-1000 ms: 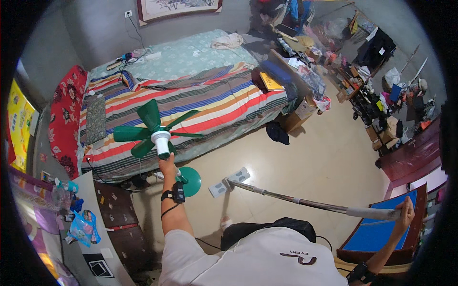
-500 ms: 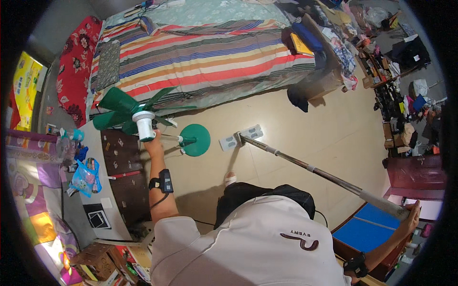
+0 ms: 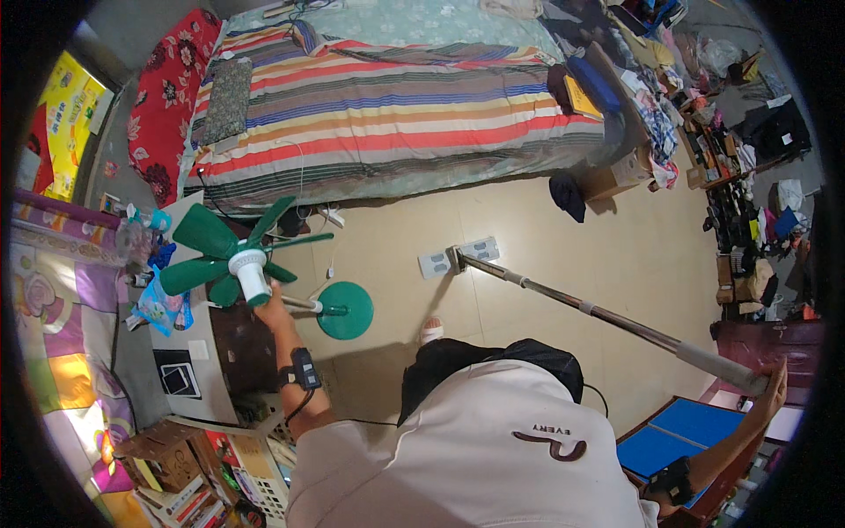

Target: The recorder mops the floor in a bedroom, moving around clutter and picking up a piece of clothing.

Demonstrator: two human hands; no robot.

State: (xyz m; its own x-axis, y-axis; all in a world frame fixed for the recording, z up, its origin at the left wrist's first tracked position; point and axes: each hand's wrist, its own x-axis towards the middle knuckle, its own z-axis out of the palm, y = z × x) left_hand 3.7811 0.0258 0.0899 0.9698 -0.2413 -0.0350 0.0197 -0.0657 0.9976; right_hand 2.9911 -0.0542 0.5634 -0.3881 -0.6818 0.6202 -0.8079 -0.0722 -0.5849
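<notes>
My left hand (image 3: pixel 274 310) is closed round the pole of a standing fan, just below its head. The fan (image 3: pixel 250 275) has green blades, a white motor housing and a round green base (image 3: pixel 346 311) on the floor; it leans over to the left. At the far right, my right hand (image 3: pixel 774 389) grips the upper end of a mop's handle. That mop (image 3: pixel 616 318) slants down leftward to its flat, pale head (image 3: pixel 437 265), which lies on the tiles ahead of my foot. Some of the right fingers are hidden behind the grip.
Ahead is a bed (image 3: pixel 396 123) with a striped cover. A desk (image 3: pixel 195 377) stands on the left. A dark cap-like cloth (image 3: pixel 568 195) and a cardboard box (image 3: pixel 613 179) lie by the bed's right corner. Cluttered shelves (image 3: pixel 717 158) line the right side; a cable and plug (image 3: pixel 330 271) trail near the fan.
The fan and its base have shifted toward me and away from the bed, with my left hand still on the pole. The mop head stays nearly in place; the view has turned slightly.
</notes>
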